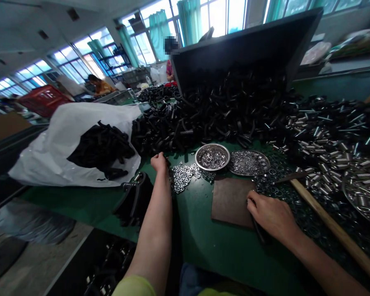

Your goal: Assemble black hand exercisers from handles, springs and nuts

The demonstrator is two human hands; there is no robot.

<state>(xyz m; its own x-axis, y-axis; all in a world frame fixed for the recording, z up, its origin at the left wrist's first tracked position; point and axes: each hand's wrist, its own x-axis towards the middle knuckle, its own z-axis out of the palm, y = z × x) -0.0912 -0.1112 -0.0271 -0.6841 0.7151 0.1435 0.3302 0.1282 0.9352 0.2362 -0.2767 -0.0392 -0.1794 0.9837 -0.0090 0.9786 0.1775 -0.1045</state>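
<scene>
My left hand reaches forward with its fingers curled together, at the front edge of a heap of black curved parts. Whatever it pinches, if anything, is hidden. Just right of its wrist lie many small metal nuts. My right hand is closed over the right edge of a flat brown plate. From under its fingers a slim black part points down toward the front of the table; its upper end is covered by the hand.
A metal bowl and a shallow dish hold small metal pieces. A wooden-handled hammer lies right, among springs and rings. Left are a white bag of black parts and a stack of black parts. Co-workers sit beyond.
</scene>
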